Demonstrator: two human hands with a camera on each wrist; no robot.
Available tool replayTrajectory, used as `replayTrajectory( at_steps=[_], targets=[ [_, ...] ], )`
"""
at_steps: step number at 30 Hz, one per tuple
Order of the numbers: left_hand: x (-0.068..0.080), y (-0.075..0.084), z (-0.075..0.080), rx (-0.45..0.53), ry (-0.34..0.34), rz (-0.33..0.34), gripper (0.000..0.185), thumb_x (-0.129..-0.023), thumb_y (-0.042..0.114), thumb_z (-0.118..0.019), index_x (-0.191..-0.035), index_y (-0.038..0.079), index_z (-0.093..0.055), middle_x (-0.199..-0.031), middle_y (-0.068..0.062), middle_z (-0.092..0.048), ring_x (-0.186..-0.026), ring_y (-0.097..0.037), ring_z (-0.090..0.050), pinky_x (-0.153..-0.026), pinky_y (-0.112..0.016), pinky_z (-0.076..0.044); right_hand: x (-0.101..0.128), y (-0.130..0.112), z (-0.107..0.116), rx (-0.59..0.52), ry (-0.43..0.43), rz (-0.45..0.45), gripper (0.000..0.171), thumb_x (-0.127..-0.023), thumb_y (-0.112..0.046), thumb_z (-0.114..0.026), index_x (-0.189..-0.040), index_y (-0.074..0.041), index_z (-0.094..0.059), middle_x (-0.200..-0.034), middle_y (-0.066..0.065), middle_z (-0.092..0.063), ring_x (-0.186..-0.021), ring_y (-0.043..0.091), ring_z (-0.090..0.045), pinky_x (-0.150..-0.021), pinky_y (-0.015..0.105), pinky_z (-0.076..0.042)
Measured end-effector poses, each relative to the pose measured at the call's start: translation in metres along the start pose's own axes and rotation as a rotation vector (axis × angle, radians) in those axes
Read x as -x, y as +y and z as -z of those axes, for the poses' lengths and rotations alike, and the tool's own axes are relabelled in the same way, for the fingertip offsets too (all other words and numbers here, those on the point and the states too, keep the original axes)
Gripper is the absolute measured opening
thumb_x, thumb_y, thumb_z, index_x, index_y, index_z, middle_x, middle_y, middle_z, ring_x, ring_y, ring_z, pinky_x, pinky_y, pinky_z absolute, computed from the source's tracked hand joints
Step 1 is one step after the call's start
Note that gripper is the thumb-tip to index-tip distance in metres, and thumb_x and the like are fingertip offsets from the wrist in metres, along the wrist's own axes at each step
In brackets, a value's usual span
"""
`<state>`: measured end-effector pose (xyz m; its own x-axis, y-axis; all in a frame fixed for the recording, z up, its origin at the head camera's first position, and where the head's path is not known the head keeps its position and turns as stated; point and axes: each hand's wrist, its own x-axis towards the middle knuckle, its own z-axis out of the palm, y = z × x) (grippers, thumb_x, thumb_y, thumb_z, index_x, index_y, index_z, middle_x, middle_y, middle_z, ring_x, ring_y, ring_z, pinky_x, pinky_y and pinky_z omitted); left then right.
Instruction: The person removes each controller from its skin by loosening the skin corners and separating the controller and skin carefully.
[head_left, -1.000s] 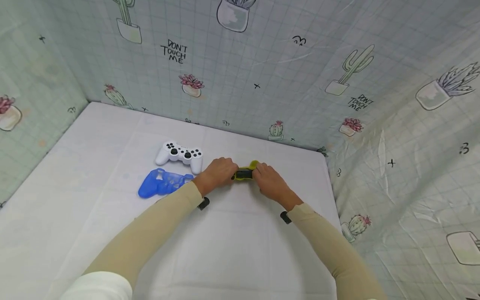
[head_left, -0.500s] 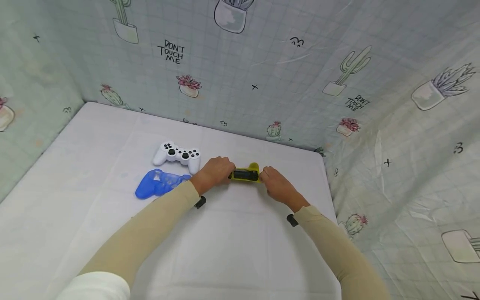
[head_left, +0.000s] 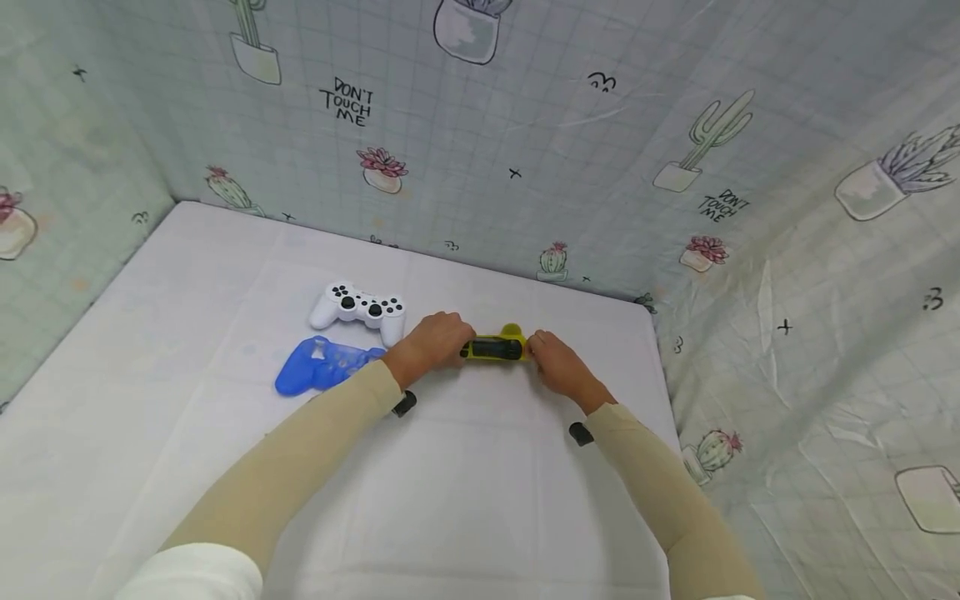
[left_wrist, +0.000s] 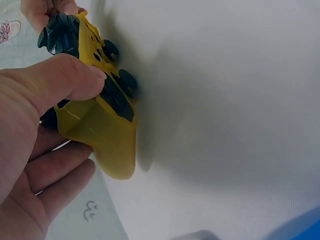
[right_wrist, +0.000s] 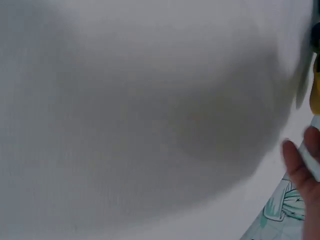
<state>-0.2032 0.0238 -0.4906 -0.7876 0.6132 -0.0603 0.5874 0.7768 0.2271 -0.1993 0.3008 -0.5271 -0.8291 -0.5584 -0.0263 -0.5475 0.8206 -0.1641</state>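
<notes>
Two hands hold one game controller between them, near the far right part of the white table point(head_left: 187, 467). Going from the left: a white controller point(head_left: 358, 310) lies far left of the hands, and just nearer than it a blue silicone cover point(head_left: 324, 367) lies flat, both apart from the work. Next comes the left hand point(head_left: 435, 343), whose thumb point(left_wrist: 70, 77) is curled over the face of the black controller in its yellow cover point(head_left: 493, 347), with the other fingers wrapped under the near grip. The controller's long axis runs left to right, so each hand has one end; its black body shows through the cut-outs, and two dark sticks stand out from its face in the left wrist view. The yellow skin looks soft and thin, and appears fully seated at the left grip. On the right, the right hand point(head_left: 558, 367) meets the other end; from the head view its fingers seem to pinch the yellow edge there, though the right wrist view is blurred and shows only a fingertip point(right_wrist: 300, 160), so how they are closed I cannot tell for sure. Neither hand is nearer: the thing lies straight between them, touching both.
</notes>
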Motion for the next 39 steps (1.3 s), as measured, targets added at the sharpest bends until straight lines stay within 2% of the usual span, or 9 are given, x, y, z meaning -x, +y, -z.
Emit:
replayTrajectory(
  at_steps=[4,10,15,19,21,25,30,34,39],
  targets=[
    [0.0,0.0,-0.001,-0.002,-0.002,0.008,0.028,-0.091,0.019,-0.08,-0.116,0.007,-0.076,-0.104,-0.008,-0.078,-0.087,-0.021,-0.069,-0.085,-0.037,-0.061,-0.002,0.0,0.001,-0.09,-0.011,-0.061,0.006,-0.105,-0.003,-0.055,-0.109,-0.003,-0.06,-0.105,0.013,-0.063,-0.104,0.029,-0.063,-0.094,0.044,-0.054],
    [0.002,0.0,-0.002,0.017,-0.015,0.016,0.035,-0.092,0.021,-0.08,-0.124,0.008,-0.074,-0.109,-0.009,-0.078,-0.091,-0.021,-0.069,-0.088,-0.037,-0.061,-0.004,0.001,0.002,-0.087,-0.015,-0.103,0.007,-0.104,-0.002,-0.056,-0.108,-0.003,-0.062,-0.105,0.013,-0.064,-0.101,0.029,-0.061,-0.093,0.046,-0.053],
    [0.003,0.0,-0.002,0.072,-0.01,0.012,0.036,-0.092,0.018,-0.078,-0.127,0.008,-0.074,-0.11,-0.009,-0.078,-0.088,-0.02,-0.066,-0.086,-0.036,-0.059,0.0,0.003,-0.002,-0.389,0.022,-0.24,0.011,-0.105,-0.007,-0.057,-0.108,-0.001,-0.066,-0.109,0.015,-0.068,-0.101,0.026,-0.062,-0.088,0.04,-0.053],
    [0.004,-0.002,-0.004,0.1,-0.009,0.031,0.035,-0.092,0.018,-0.077,-0.127,0.01,-0.074,-0.111,-0.008,-0.078,-0.09,-0.02,-0.065,-0.086,-0.036,-0.057,0.001,-0.005,-0.001,-0.679,0.134,-0.351,0.01,-0.102,-0.007,-0.065,-0.104,-0.001,-0.072,-0.104,0.017,-0.073,-0.093,0.026,-0.064,-0.077,0.036,-0.054],
    [0.005,-0.004,-0.004,0.105,-0.011,0.039,0.037,-0.092,0.018,-0.077,-0.128,0.01,-0.073,-0.113,-0.008,-0.077,-0.091,-0.019,-0.066,-0.086,-0.035,-0.057,0.0,-0.011,0.0,-0.723,0.213,-0.384,0.008,-0.1,-0.007,-0.067,-0.104,-0.002,-0.072,-0.102,0.016,-0.073,-0.092,0.026,-0.064,-0.075,0.035,-0.054],
    [0.006,-0.007,-0.006,0.11,-0.009,0.045,0.04,-0.092,0.02,-0.078,-0.13,0.011,-0.072,-0.117,-0.008,-0.077,-0.095,-0.02,-0.067,-0.088,-0.037,-0.058,-0.003,-0.028,0.004,-0.607,0.32,-0.305,0.021,-0.099,-0.008,-0.068,-0.119,-0.001,-0.067,-0.118,0.016,-0.067,-0.112,0.029,-0.062,-0.092,0.043,-0.056],
    [0.007,-0.01,-0.008,0.135,0.026,0.026,0.041,-0.09,0.022,-0.081,-0.129,0.013,-0.072,-0.115,-0.008,-0.077,-0.096,-0.021,-0.067,-0.088,-0.039,-0.057,-0.007,-0.044,0.005,-0.399,0.193,-0.115,0.046,-0.096,-0.019,-0.076,-0.137,-0.006,-0.059,-0.143,0.014,-0.06,-0.138,0.033,-0.053,-0.118,0.052,-0.044],
    [0.008,-0.011,-0.01,0.17,0.04,-0.005,0.046,-0.091,0.025,-0.082,-0.135,0.018,-0.07,-0.122,-0.006,-0.077,-0.103,-0.023,-0.069,-0.091,-0.041,-0.057,-0.009,-0.046,0.002,-0.252,0.127,-0.116,0.049,-0.093,-0.021,-0.079,-0.138,-0.01,-0.061,-0.144,0.009,-0.063,-0.138,0.028,-0.057,-0.119,0.046,-0.045],
    [0.008,-0.013,-0.007,0.19,0.035,-0.03,0.048,-0.091,0.028,-0.082,-0.137,0.023,-0.07,-0.135,-0.002,-0.073,-0.121,-0.024,-0.068,-0.105,-0.043,-0.054,-0.009,-0.045,0.003,-0.249,0.141,-0.15,0.049,-0.091,-0.016,-0.081,-0.138,-0.011,-0.065,-0.143,0.011,-0.066,-0.136,0.032,-0.06,-0.115,0.049,-0.048]
  ],
)
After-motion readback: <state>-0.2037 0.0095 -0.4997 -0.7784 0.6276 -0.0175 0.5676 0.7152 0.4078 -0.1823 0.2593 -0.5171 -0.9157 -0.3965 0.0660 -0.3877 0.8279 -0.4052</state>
